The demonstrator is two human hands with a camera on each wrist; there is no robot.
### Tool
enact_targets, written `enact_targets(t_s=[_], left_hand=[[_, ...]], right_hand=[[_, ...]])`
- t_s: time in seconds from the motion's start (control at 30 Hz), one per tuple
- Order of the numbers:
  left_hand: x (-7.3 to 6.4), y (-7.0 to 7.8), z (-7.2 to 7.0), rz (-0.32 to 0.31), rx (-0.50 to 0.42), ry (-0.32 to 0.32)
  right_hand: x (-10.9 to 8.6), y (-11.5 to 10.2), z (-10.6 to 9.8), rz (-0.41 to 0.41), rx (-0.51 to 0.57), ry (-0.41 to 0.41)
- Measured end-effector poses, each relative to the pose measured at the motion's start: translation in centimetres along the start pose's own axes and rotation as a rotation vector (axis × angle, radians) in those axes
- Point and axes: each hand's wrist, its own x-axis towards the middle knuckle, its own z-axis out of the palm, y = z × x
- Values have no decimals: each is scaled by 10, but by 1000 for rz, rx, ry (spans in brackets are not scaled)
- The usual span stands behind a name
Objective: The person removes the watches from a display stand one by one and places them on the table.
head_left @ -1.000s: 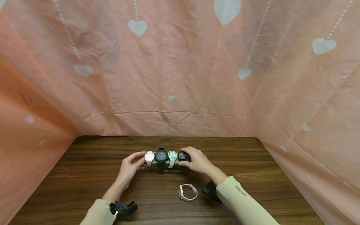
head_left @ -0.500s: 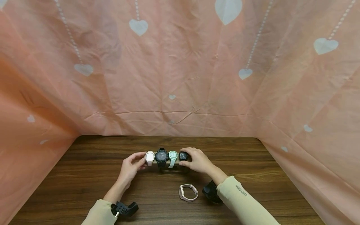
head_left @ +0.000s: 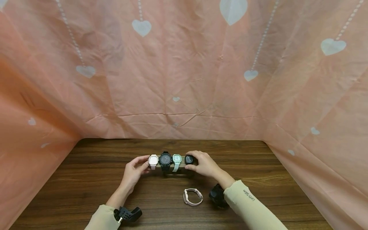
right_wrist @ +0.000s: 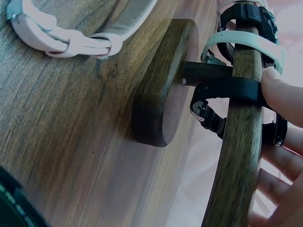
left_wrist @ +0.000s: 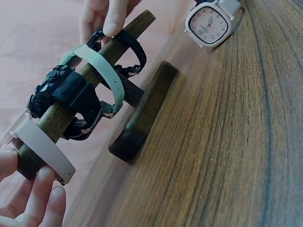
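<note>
A wooden T-shaped watch stand bears several wristwatches looped round its bar. From left to right in the head view are a pale pink watch, a bulky round black watch, a mint-green watch and a smaller square black watch. My left hand holds the left end of the bar, thumb and fingers about the pale pink watch. With thumb and fingers, my right hand grips the small black watch at its case; the bar's right end extends past it in the right wrist view.
A pink watch with a closed strap lies on its side on the wooden table, in front of the stand. The stand's rounded base rests on the tabletop. Pink curtains with white hearts surround the back and sides.
My right hand has shifted slightly right with the small black watch, widening its gap from the mint-green watch. The left hand stays at the bar's left end.
</note>
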Motion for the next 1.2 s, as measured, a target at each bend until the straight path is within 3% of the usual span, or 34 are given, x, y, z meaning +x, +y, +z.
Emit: enact_targets(t_s=[0.3, 0.97, 1.2], left_hand=[[-1, 0, 0, -5, -12, -15], [-1, -1, 2, 2, -15, 9], [-1, -1, -1, -5, -26, 11]], right_hand=[[-4, 3, -3, 37, 16, -13], [-8, 6, -8, 18, 33, -12], [-3, 4, -7, 11, -8, -24]])
